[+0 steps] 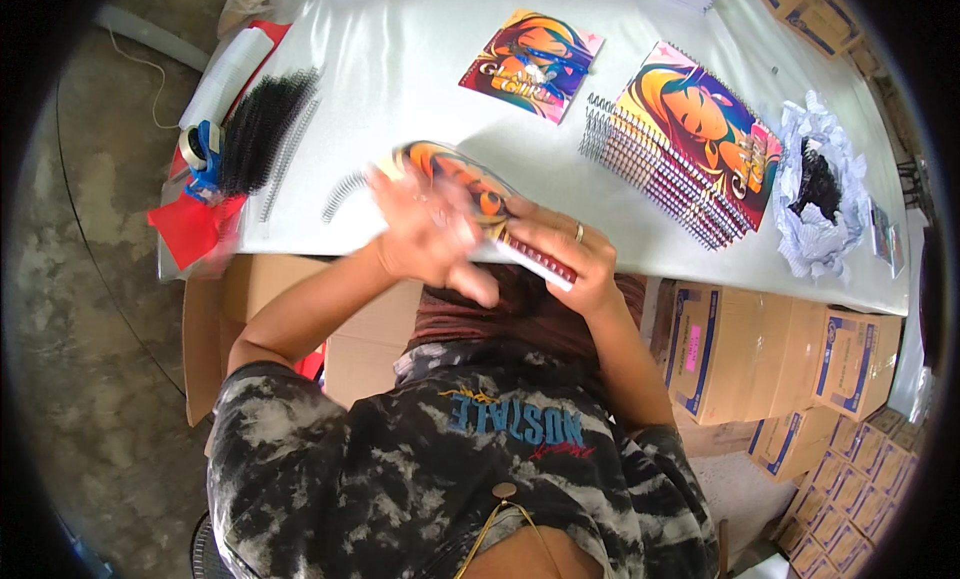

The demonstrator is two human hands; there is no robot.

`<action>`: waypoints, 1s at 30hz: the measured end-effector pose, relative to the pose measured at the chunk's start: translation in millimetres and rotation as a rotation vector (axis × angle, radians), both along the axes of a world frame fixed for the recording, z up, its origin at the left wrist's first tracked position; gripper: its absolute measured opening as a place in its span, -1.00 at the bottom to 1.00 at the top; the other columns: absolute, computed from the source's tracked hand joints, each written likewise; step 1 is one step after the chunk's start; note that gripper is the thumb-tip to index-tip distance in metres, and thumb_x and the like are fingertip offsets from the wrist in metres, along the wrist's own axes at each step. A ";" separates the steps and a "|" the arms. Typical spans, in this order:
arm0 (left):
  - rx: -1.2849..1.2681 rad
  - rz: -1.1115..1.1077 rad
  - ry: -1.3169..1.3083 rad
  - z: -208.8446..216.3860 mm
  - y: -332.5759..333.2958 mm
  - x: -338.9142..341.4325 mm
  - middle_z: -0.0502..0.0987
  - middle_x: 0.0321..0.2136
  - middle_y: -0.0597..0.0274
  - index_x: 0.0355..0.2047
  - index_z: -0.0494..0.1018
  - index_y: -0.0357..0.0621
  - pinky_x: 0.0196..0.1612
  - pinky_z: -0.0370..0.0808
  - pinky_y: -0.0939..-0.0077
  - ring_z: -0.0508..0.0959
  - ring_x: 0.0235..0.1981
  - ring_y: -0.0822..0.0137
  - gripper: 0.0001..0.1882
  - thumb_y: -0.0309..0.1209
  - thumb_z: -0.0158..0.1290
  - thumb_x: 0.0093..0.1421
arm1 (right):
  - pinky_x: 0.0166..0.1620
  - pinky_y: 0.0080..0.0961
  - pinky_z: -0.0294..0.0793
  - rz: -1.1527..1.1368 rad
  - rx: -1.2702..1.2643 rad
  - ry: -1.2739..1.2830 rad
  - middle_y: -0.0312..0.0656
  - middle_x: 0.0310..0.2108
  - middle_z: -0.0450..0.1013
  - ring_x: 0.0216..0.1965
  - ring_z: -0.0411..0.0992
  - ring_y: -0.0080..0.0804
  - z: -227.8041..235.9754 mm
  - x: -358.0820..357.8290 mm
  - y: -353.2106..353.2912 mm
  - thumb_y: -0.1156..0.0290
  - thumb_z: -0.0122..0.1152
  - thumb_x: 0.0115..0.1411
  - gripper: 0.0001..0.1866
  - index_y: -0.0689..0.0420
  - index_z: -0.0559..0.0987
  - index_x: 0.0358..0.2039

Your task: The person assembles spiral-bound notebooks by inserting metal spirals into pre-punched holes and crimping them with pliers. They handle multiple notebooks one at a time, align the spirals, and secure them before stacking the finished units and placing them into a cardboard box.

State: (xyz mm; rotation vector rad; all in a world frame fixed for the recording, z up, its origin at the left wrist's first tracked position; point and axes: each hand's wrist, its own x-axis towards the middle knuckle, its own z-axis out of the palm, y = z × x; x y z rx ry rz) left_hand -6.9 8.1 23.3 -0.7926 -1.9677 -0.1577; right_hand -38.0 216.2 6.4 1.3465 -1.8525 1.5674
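At the near edge of the table (390, 89), I see the right hand (580, 254) clamped on a booklet (488, 197) by its punched edge, while the left hand (425, 224), blurred, spreads its fingers over the other end; whether it touches, I cannot tell. I judge the booklet light and flexible, probably smooth enough to slip, its corners easily creased; best held flat along the punched edge, without bending. A loose coil (343, 191) lies to the left, black coils (258, 129) beyond it, bound books (690, 139) stacked to the right.
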 end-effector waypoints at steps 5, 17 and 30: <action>0.245 0.150 0.077 25.3 7.7 -39.2 -0.11 0.18 -0.36 0.10 0.05 -0.58 0.16 -0.32 -0.27 -0.15 0.22 -0.33 0.15 0.45 -0.37 0.00 | -0.23 -0.46 0.54 -0.069 -0.110 -0.089 -0.03 -0.23 0.51 -0.23 0.53 -0.21 -4.6 1.2 -2.8 0.62 0.23 -0.10 -0.66 0.23 0.55 -0.21; 0.168 0.105 -0.269 -40.1 30.2 -3.0 0.09 0.08 -0.41 0.11 0.10 -0.41 0.09 -0.07 -0.37 0.07 0.16 -0.30 0.17 0.48 -0.14 -0.17 | -0.18 -0.48 0.51 0.022 -0.149 -0.208 -0.03 -0.23 0.52 -0.23 0.54 -0.24 -1.1 -13.7 14.9 0.71 0.08 -0.02 -0.70 0.28 0.55 -0.22; -0.126 0.201 -0.066 6.3 46.3 16.9 -0.11 0.18 -0.39 0.14 0.07 -0.43 0.19 -0.35 -0.20 -0.20 0.25 -0.24 0.06 0.41 -0.45 0.04 | -0.22 -0.51 0.50 0.170 -0.070 -0.282 -0.11 -0.24 0.53 -0.27 0.54 -0.30 -4.4 -18.4 10.1 0.71 0.13 -0.04 -0.64 0.23 0.54 -0.16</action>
